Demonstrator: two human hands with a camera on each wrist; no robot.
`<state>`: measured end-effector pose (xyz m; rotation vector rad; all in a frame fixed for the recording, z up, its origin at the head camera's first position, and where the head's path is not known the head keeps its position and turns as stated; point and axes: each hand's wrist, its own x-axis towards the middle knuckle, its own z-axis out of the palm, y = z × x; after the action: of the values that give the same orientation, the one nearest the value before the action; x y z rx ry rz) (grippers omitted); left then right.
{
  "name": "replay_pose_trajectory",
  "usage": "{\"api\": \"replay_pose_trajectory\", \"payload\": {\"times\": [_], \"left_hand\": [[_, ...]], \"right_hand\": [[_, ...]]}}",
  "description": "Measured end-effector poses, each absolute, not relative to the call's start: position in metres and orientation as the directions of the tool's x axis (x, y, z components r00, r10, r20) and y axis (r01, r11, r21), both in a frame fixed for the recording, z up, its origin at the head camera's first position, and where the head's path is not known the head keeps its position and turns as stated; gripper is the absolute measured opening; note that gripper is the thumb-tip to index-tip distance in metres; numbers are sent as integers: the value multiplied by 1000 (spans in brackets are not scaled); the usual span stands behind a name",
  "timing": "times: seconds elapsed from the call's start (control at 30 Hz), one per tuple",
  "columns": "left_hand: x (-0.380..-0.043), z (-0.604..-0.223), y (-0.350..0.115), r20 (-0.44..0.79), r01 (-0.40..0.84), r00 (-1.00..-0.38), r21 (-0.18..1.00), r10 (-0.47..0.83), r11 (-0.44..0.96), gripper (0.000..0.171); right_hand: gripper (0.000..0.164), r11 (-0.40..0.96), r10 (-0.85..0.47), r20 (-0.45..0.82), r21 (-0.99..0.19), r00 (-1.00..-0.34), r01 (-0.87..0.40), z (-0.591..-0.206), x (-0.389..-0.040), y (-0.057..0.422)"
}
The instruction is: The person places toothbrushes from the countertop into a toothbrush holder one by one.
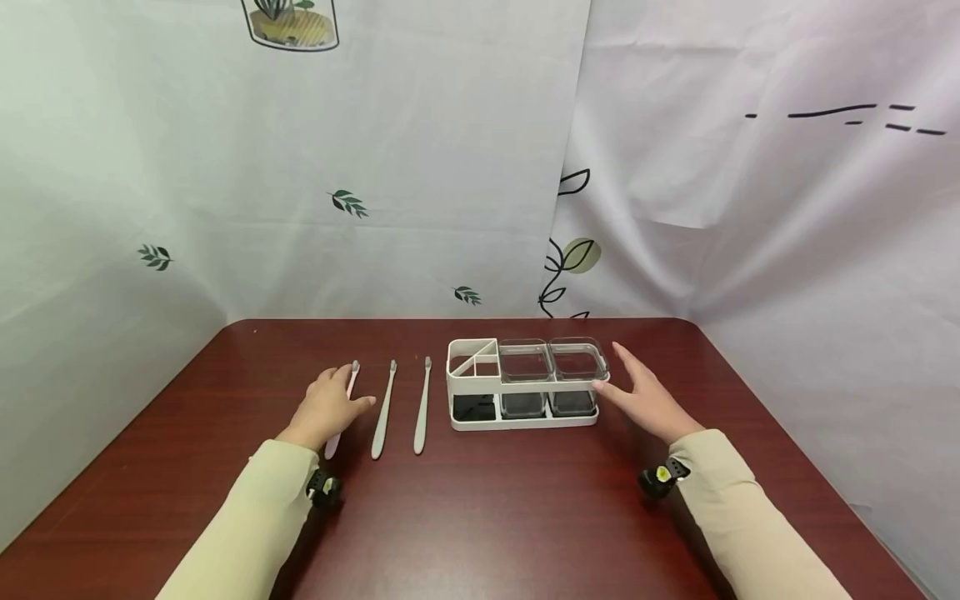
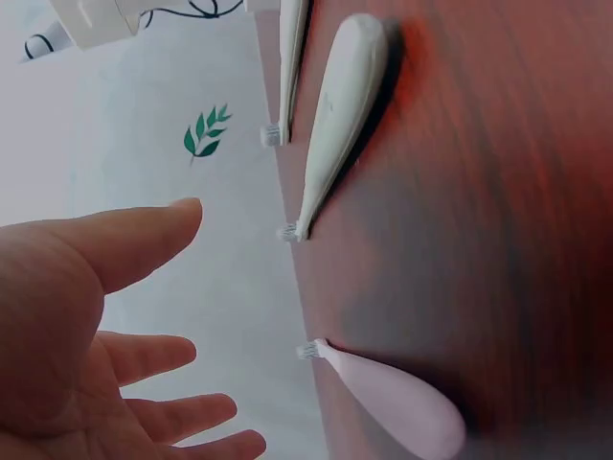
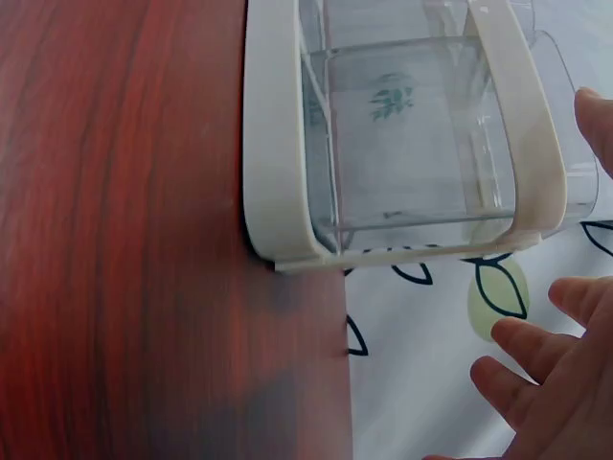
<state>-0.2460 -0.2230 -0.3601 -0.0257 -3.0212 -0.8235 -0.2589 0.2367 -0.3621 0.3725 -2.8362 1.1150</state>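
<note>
Three toothbrushes lie side by side with their heads toward the back of the table. My left hand [image 1: 326,410] is over the leftmost, a pale pink toothbrush [image 2: 397,402], and covers part of it in the head view; its fingers are relaxed and grip nothing. Just right of that hand is a whitish toothbrush [image 1: 382,417], then another whitish toothbrush [image 1: 422,412]. A white toothbrush holder [image 1: 474,385] with two clear plastic cups [image 1: 525,364] stands right of them. At its right end my right hand [image 1: 651,406] is spread, thumb close by the upper rim.
The dark red wooden table [image 1: 480,517] has rounded back corners. Behind it hangs a pale cloth [image 1: 420,150] printed with leaves. The holder's left section has a slotted divider [image 1: 474,360] on top. A wrist camera [image 1: 324,489] is strapped to each arm.
</note>
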Motion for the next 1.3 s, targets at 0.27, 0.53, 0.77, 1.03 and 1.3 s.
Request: {"api": "replay_pose_trajectory", "payload": {"times": [0.27,0.53,0.77,1.03,1.3], "left_hand": [[-259,-363,-231,-8,25,-999,576,37,817,70],[-267,-364,-238,-7,3,-1000,627,9,779,63],[-275,-365,-245,-24,-36,-999,685,-27,728,59],[-281,-372,-254,-57,-66,-998,780,-35,622,60],[-286,-374,-257,-102,-100,-994,819,-28,565,57]], "right_hand": [[88,660,-183,115,-722,-976,-209,-361,-263,232],[82,645,-195,142,-727,-970,-236,-364,-268,229],[76,622,-188,136,-750,-973,-225,-368,-271,229],[77,606,-184,126,-767,-975,-213,-368,-271,228],[77,602,-185,118,-771,-976,-207,-368,-270,229]]}}
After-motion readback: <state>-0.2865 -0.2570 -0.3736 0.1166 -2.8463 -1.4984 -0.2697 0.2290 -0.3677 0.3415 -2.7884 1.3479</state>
